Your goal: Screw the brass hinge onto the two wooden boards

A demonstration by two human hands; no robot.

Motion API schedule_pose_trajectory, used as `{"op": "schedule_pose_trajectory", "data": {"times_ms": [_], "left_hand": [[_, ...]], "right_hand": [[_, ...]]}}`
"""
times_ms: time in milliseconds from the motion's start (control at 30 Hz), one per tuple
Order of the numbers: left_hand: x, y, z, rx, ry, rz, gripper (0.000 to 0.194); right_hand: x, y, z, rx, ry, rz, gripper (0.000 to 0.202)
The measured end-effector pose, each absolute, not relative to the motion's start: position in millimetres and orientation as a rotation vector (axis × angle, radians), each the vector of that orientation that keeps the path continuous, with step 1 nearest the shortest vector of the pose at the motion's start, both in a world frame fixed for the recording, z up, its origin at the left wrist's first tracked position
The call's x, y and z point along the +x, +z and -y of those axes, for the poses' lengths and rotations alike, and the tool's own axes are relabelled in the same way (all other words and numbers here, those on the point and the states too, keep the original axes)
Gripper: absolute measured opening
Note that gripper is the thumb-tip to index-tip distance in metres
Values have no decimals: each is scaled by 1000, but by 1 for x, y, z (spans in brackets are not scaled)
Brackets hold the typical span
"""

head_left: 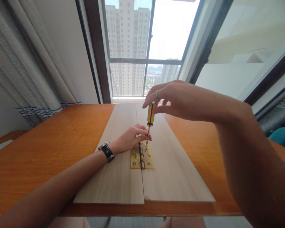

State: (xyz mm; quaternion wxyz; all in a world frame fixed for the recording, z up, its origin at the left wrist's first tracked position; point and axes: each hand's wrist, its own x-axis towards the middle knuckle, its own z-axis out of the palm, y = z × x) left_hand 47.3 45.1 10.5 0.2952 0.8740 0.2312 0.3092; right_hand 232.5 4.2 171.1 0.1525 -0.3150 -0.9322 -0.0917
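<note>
A brass-coloured hinge lies flat across the seam between two pale wooden boards, the left board and the right board. Several screws sit in its left leaf. Over the right leaf's far hole stands a yellow and black screwdriver, nearly upright, tip down. My right hand grips the handle's top from above with its fingertips. Low on the shaft, the thumb and fingers of my left hand pinch close to the tip. Those fingers partly hide the hinge's far end.
The boards rest on an orange-brown wooden table, whose front edge is close to me. A window stands beyond the table. A grey curtain hangs at the left, and a teal object is at the far right.
</note>
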Motion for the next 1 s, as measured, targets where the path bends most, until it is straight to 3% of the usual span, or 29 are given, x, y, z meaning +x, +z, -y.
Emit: {"op": "schedule_pose_trajectory", "data": {"times_ms": [333,700,867,1000], "left_hand": [[47,12,-44,2365,816,-645,22],[46,11,-45,2398,786,-594,27],[47,11,-45,2421,785,-572,18],[47,9,-47,2426,811,-566,21]], "right_hand": [[229,174,-1,-1025,-345,2659,14],[233,173,-1,-876,-234,2722,26],[230,173,2,-1004,-319,2665,19],[229,170,1,-1029,-394,2641,17]]}}
